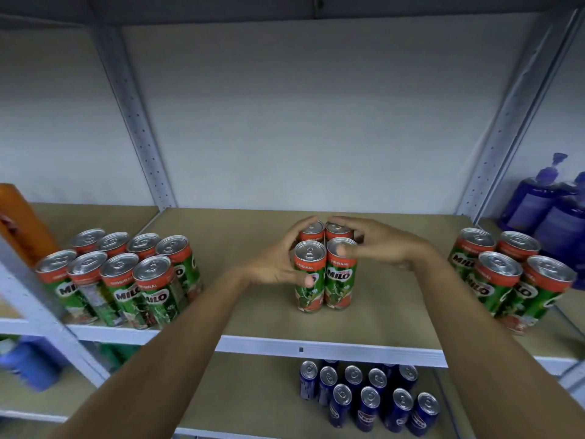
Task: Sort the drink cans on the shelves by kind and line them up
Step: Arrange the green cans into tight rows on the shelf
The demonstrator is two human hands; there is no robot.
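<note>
Several green and red Milo cans (326,274) stand upright in a tight square block in the middle of the brown shelf (380,318). My left hand (278,261) curls round the block's left side, thumb on the front left can. My right hand (373,242) curls round the right side, thumb on top of the front right can. More Milo cans (126,277) stand grouped at the shelf's left, and another group of Milo cans (509,277) stands at its right.
Several dark blue cans (370,397) stand on the lower shelf. Purple pump bottles (544,210) sit at the far right. An orange pack (22,223) leans at the far left. Grey perforated uprights (139,131) frame the bay, with a white front rail (316,346).
</note>
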